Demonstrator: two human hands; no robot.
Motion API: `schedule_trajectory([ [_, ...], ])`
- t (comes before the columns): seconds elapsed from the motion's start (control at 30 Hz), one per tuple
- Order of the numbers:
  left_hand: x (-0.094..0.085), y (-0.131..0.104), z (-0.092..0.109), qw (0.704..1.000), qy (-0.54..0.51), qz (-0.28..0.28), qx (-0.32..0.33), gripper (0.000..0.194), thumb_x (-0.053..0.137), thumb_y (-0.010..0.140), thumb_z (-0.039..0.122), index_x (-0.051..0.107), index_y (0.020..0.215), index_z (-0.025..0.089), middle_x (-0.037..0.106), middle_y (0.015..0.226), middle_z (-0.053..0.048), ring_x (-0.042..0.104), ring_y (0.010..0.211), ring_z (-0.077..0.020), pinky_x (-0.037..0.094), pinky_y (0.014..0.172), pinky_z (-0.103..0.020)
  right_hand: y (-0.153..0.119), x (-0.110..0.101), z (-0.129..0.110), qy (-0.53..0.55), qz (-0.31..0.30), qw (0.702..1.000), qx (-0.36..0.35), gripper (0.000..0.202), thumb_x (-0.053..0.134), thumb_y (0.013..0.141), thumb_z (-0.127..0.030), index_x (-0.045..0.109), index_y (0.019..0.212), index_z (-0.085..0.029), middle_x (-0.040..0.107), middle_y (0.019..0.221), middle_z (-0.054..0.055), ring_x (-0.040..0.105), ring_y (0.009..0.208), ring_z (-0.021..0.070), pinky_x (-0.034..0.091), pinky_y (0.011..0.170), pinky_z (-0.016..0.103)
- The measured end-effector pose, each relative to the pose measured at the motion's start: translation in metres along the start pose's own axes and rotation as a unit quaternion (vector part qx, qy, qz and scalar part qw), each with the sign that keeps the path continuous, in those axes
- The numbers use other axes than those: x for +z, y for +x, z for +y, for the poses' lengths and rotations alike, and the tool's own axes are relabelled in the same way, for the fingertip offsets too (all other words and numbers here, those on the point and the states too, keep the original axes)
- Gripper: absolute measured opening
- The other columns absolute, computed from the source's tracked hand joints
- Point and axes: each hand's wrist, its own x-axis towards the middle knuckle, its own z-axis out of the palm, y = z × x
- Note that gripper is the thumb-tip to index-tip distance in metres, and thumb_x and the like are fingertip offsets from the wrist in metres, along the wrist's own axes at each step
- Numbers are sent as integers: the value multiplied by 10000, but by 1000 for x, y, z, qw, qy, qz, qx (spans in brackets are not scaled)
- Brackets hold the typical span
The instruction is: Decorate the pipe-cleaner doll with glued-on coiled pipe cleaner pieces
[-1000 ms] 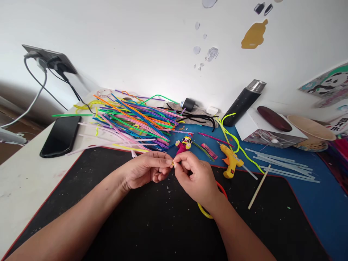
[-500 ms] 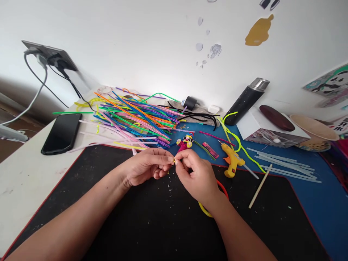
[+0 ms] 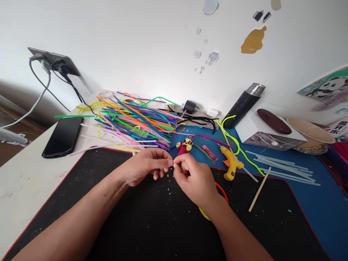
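Observation:
My left hand [image 3: 149, 165] and my right hand [image 3: 194, 177] meet fingertip to fingertip above the black mat, both closed in a pinch. Between them sits a tiny yellow piece [image 3: 173, 165], mostly covered by the fingers; its exact kind is too small to tell. On the mat just below lies a small yellow ring [image 3: 168, 175]. Right behind my fingers is a little doll [image 3: 186, 143] with a magenta body, a yellow-and-black face area and blue and red on top. A yellow hot glue gun [image 3: 230, 163] rests to the right of my right hand.
A heap of coloured pipe cleaners [image 3: 138, 119] covers the back left, near a black phone [image 3: 63, 137]. Glue sticks [image 3: 288, 168], a wooden stick [image 3: 259, 190] and a black thermos [image 3: 243, 107] are on the right. A red-and-yellow ring [image 3: 204, 214] lies partly under my right forearm.
The view has tilted slightly upward. My hands stay pinched together, with the fingertips shifted only slightly; the yellow piece between them shows less.

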Motion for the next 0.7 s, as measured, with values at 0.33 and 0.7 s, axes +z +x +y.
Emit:
schedule_trajectory([
  [0.33, 6, 2, -8, 988, -144, 29, 52, 396, 974, 672, 396, 681, 741, 138, 606, 638, 16, 525, 514, -68, 340, 414, -145, 6, -9, -7, 184, -1, 974, 129, 149, 592, 1031, -325, 657, 959, -213, 538, 604, -62, 496, 499, 115, 369, 486, 236],
  [0.7, 12, 4, -12, 986, -160, 20, 47, 375, 982, 682, 379, 714, 772, 133, 623, 656, 11, 541, 513, -69, 346, 411, -146, 2, -6, -6, 198, -28, 970, 140, 105, 616, 1024, -311, 661, 992, -221, 611, 652, -42, 558, 561, 131, 409, 546, 252],
])
